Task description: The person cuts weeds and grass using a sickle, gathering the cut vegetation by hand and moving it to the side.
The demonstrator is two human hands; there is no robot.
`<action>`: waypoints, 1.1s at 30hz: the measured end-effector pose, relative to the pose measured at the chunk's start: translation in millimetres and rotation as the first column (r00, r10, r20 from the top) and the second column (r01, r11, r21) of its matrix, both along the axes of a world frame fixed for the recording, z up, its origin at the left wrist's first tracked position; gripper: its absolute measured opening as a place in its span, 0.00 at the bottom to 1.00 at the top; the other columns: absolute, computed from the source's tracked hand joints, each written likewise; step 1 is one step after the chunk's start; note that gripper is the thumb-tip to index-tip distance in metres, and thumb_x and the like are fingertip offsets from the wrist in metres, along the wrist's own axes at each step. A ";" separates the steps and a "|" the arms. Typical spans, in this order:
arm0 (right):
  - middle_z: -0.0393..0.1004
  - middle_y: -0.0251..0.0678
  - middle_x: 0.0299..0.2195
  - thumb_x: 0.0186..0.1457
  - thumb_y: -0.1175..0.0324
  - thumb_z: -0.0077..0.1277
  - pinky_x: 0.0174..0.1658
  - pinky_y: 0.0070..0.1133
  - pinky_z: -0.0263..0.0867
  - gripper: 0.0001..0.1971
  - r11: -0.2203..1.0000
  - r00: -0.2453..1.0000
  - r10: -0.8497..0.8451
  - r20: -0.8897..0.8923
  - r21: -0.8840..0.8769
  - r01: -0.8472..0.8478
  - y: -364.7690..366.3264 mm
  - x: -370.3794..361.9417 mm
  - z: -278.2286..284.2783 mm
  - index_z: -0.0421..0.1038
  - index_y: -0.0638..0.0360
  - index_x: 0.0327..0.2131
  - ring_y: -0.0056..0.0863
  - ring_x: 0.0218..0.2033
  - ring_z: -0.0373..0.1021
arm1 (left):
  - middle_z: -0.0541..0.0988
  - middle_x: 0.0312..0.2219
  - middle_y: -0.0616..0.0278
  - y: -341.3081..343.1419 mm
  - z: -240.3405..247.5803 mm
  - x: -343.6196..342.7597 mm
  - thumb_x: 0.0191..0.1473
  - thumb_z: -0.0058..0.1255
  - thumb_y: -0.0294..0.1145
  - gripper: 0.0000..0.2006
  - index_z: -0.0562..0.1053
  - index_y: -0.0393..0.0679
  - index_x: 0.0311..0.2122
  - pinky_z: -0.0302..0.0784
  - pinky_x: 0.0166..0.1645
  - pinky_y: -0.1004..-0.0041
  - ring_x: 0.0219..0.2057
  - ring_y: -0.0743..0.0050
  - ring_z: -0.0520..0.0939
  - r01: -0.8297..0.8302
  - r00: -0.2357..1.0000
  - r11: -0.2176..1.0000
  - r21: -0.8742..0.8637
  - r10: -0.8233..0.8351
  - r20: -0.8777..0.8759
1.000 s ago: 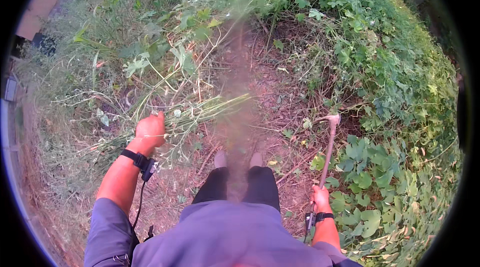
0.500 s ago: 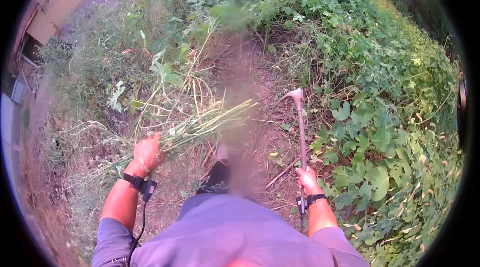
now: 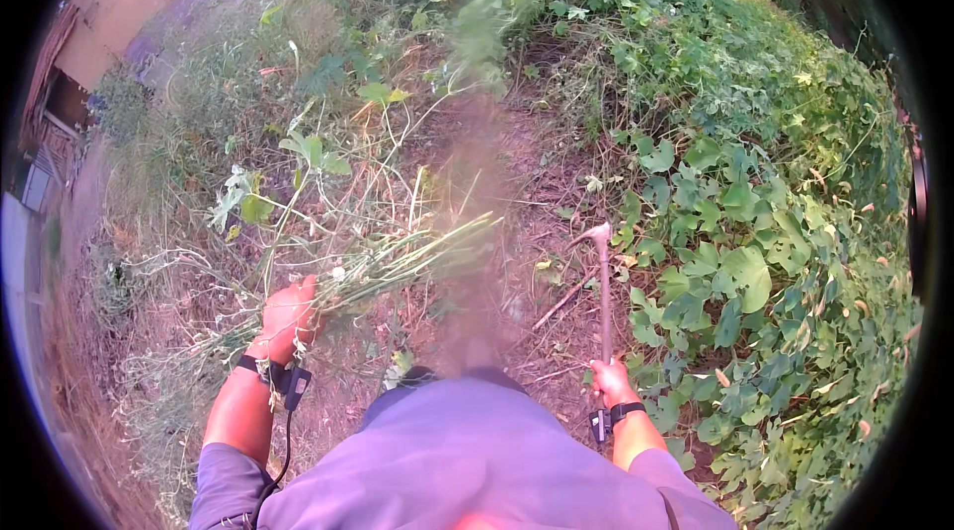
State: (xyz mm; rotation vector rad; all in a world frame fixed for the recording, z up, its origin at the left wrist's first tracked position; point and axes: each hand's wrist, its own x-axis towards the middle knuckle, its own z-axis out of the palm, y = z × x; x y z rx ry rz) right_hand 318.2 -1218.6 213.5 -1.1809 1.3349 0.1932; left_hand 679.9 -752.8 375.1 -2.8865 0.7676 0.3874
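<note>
Gripping cut weed stalks [image 3: 397, 267] in left hand [image 3: 288, 316], right hand [image 3: 613, 383] holds hoe [image 3: 603, 282].

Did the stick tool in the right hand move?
Yes. The long-handled tool swung from leaning toward the leafy vines to upright over the bare dirt, gripped by the right hand.

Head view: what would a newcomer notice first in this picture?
First, the left hand gripping a bundle of cut green stalks that reaches toward the middle of the picture. Next, the right hand holding a long-handled tool, its head pointing away over the bare soil. A thick mass of broad-leaved vines fills the right side.
</note>
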 end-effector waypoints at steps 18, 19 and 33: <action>0.56 0.24 0.13 0.59 0.67 0.51 0.14 0.22 0.52 0.08 1.000 1.000 -0.024 0.013 -0.017 0.024 218.0 -158.3 24.2 0.60 0.53 0.32 0.19 0.11 0.55 | 0.78 0.27 0.47 289.5 -1.9 -242.9 0.47 0.55 0.32 0.14 0.71 0.40 0.39 0.75 0.34 0.52 0.31 0.41 0.80 -0.126 0.985 0.941 -0.312 0.157 0.074; 0.56 0.24 0.14 0.59 0.68 0.51 0.14 0.22 0.52 0.08 1.000 1.000 -0.001 0.014 -0.017 0.001 226.4 -160.6 29.9 0.60 0.52 0.32 0.18 0.12 0.55 | 0.78 0.27 0.47 300.1 3.0 -251.7 0.47 0.55 0.32 0.14 0.71 0.40 0.40 0.76 0.34 0.53 0.31 0.40 0.80 -0.155 0.981 0.942 -0.296 0.183 0.068; 0.58 0.23 0.15 0.58 0.68 0.52 0.14 0.21 0.53 0.09 0.984 0.974 0.171 0.147 0.028 -0.177 263.0 -232.7 37.5 0.60 0.54 0.31 0.17 0.12 0.56 | 0.78 0.28 0.49 306.5 11.1 -411.1 0.42 0.57 0.30 0.26 0.69 0.37 0.49 0.78 0.34 0.56 0.30 0.46 0.81 -0.013 0.997 0.972 -0.233 0.031 0.071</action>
